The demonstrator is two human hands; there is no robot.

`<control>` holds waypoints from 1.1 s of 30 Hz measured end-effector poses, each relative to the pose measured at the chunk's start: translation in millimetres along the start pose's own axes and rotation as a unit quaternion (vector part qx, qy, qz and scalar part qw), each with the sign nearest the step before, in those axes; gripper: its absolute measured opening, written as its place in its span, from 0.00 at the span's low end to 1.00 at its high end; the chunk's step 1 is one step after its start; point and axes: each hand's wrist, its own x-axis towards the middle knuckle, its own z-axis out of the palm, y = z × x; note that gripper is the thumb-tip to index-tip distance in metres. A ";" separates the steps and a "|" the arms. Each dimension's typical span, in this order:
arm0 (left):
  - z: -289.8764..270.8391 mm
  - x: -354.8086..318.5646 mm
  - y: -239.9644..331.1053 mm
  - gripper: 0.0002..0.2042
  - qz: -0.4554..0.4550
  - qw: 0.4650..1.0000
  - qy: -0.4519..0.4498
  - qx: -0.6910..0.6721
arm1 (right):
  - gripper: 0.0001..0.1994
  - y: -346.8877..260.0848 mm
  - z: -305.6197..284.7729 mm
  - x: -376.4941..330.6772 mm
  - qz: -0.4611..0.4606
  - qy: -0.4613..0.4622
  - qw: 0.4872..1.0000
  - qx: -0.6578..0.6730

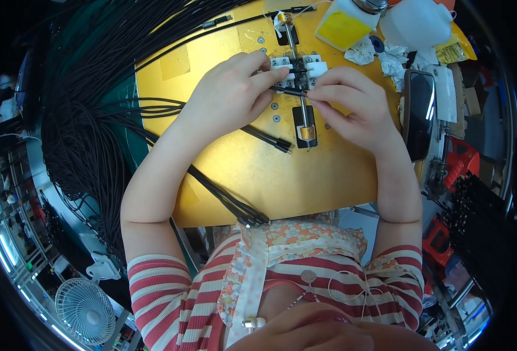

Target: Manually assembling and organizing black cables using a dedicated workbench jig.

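Observation:
A black cable (290, 90) with a thick plug end stretches between my two hands. My left hand (235, 90) is closed on it from the left, its index finger reaching to the white block of a small jig. At the cable's right end, the thumb and fingers of my right hand (355, 108) pinch together. Just beyond the cable stands the jig (317, 69), with white blocks, screws and a dark middle part. A metal rod (291, 44) runs through it to brass-coloured ends. My fingers hide part of the cable and of the jig.
Several black cables with plug ends (279, 143) lie on the gold worktop (328, 181), and others hang over its near edge. A large cable bundle (83, 128) fills the left. At right are a jar (346, 26), a white bottle (416, 23), crumpled tissues (393, 61) and a phone (419, 114).

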 end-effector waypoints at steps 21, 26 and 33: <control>-35.3 0.2 10.9 0.14 -0.110 0.951 -0.103 -0.270 | 0.05 12.7 1.3 -2.4 0.115 0.069 0.979 0.155; -12.0 -0.4 5.7 0.20 -0.011 0.999 -0.005 0.030 | 0.05 24.6 12.9 1.6 0.168 0.055 0.982 0.071; 0.6 -1.6 1.6 0.22 0.016 0.993 0.002 0.114 | 0.05 26.9 16.3 1.5 0.212 0.037 0.976 0.042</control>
